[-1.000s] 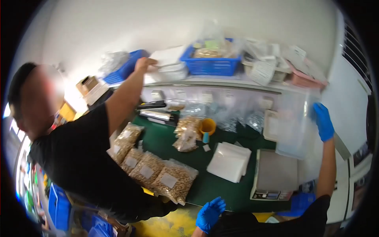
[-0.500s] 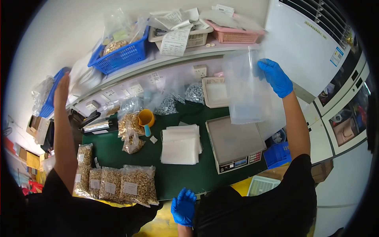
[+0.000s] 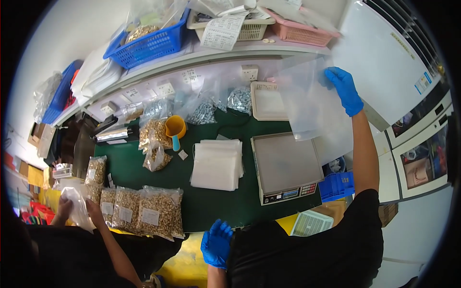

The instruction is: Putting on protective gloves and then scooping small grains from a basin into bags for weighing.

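Observation:
My right hand (image 3: 345,91), in a blue glove, is raised at the upper right and pinches the upper edge of a clear plastic bag (image 3: 303,103). The bag hangs beside the fridge, above the far end of a weighing scale (image 3: 288,165). Low at the table's front edge, my left hand (image 3: 217,244), also blue-gloved, is empty with its fingers apart and slightly curled. A stack of translucent bags (image 3: 216,165) lies on the green table left of the scale.
At left, a co-worker's bare hands (image 3: 79,211) hold a clear bag near several filled, labelled bags (image 3: 161,213). An orange scoop (image 3: 175,126), a bag sealer (image 3: 115,134) and a white basket (image 3: 269,103) stand farther back. Baskets, including a blue one (image 3: 153,48), line the shelf.
The co-worker's raised arm has come down, and both their hands now hold a clear bag. My bag still hangs from my right hand, its shape shifted. The view has moved slightly.

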A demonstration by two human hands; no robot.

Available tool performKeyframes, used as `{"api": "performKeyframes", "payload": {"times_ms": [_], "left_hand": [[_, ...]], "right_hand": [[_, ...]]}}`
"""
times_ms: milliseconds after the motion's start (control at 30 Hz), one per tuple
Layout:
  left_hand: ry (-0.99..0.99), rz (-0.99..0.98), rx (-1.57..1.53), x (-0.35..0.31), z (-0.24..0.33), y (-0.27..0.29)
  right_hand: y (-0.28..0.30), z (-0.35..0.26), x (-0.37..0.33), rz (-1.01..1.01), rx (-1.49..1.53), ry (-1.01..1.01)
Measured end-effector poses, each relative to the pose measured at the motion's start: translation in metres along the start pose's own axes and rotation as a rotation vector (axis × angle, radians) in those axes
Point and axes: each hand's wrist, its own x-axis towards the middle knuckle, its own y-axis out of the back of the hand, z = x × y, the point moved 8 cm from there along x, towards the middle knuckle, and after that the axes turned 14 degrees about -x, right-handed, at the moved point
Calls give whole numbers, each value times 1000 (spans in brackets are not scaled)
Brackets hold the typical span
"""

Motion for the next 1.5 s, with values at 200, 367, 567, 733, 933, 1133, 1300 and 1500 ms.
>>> {"api": "performKeyframes", "payload": {"times_ms": [200, 367, 567, 733, 933, 1133, 1300, 1500], "left_hand": [[-27, 43, -2, -1, -2, 8], [-92, 122, 6, 0, -4, 8], [-154, 189, -63, 8, -11, 10], [-166, 237, -52, 16, -18, 14], [-206, 275, -69, 17, -16, 21], [-177, 236, -62, 24, -23, 23], [-209, 229, -96, 18, -19, 28], [-229, 195, -66, 13, -14, 29]], "right_hand": [[-55, 5, 14, 245, -931, 435], [-99, 27, 35, 261, -1131, 598], [-176, 52, 32, 167, -1154, 764], [-276, 124, -9, -401, -1221, 581], [-320, 166, -16, -598, -1169, 337], [-312, 214, 12, -754, -1179, 6], [-321, 196, 14, -706, -905, -48], [-327, 157, 13, -542, -982, 94]]}}
